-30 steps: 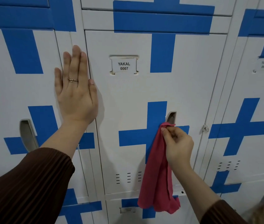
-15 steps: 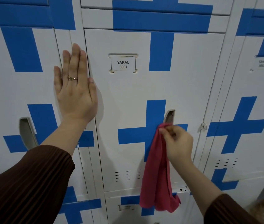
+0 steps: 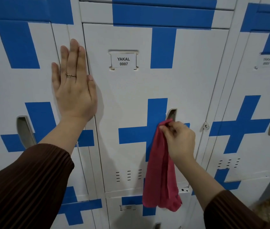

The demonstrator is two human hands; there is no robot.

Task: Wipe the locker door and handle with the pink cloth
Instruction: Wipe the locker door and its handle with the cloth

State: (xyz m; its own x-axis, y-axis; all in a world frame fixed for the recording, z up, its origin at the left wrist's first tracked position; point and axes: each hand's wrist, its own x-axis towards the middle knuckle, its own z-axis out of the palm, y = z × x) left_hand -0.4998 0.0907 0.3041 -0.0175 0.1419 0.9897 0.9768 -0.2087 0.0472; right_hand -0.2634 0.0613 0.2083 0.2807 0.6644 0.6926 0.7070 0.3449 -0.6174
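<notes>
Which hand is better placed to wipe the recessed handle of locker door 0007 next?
Right. The right hand pinches the pink fabric cloth at the lower end of the grey recessed handle. The left hand lies flat, without cloth, by the left edge of the white metal locker door.

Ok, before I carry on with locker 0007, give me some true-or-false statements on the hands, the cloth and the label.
1. The right hand pinches the pink cloth just below the handle recess. True.
2. The left hand also holds the cloth. False: it lies flat and open at the left edge of the locker door.
3. The label reads YAKAL 0007. True.
4. The cloth is spread over the label. False: it hangs bunched, well below the label.
</notes>
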